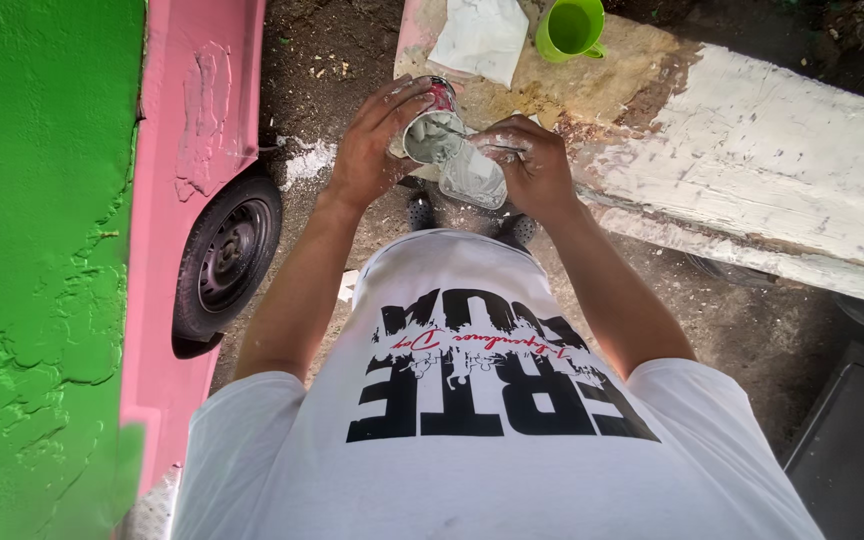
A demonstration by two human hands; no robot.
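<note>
Left hand [367, 150]: wrapped around a small round can [430, 135], fingers curled over its side, grip clamped on the can wall. The can is held in the air in front of the chest, tilted so that its open mouth faces the camera. Pale grey paste fills the inside. A patch of red shows on the outer wall near the rim.

Right hand [532, 165]: grip closed on a flat putty blade [472, 172] smeared with the same pale paste. The blade lies just below and beside the can mouth, touching or nearly touching the rim; exact contact cannot be told. A thin metal piece [497, 148] runs across the fingers toward the can mouth. Both hands are dusted white.

Surroundings:
- Ahead of the hands, a rough white-coated panel [782, 180] serves as a worktop, with bare brown patches near its left end.
- On it stand a green plastic mug [570, 28] and, just beside that, a white crumpled sheet [480, 38].
- To the left, a pink vehicle body [192, 120] carries a patch of pale filler above a black wheel [230, 255].
- A bright green surface [42, 250] fills the left edge of the view.
- The ground [322, 60] is dark soil with white spill marks
</note>
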